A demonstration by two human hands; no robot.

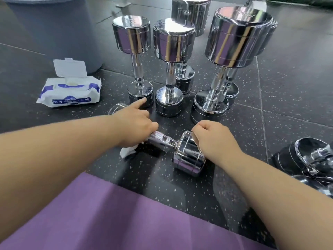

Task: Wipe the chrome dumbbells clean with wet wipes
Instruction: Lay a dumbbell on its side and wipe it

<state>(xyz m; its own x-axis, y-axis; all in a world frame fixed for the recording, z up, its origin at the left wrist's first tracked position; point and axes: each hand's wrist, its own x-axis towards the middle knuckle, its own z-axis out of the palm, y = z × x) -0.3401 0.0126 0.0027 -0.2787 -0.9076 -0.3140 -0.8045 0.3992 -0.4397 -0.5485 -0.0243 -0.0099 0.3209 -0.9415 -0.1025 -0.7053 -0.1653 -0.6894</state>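
Past the purple mat (90, 213), my left hand (137, 123) holds a wet wipe (128, 150) round the handle of the dumbbell (187, 156); my right hand (214, 136) grips its head.

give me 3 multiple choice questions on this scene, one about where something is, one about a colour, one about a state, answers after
1. Where is the wet wipes pack?
A. on a shelf
B. on the floor, left of the upright dumbbells
C. on a chair

2. What colour is the mat at the bottom of the view?
A. purple
B. green
C. red

3. How is the pack's lid?
A. shut
B. torn off
C. flipped open

Answers:
1 B: it lies on the dark speckled floor by the grey bin, left of the standing dumbbells.
2 A: the mat is plainly purple.
3 C: the white lid stands up behind the opening.
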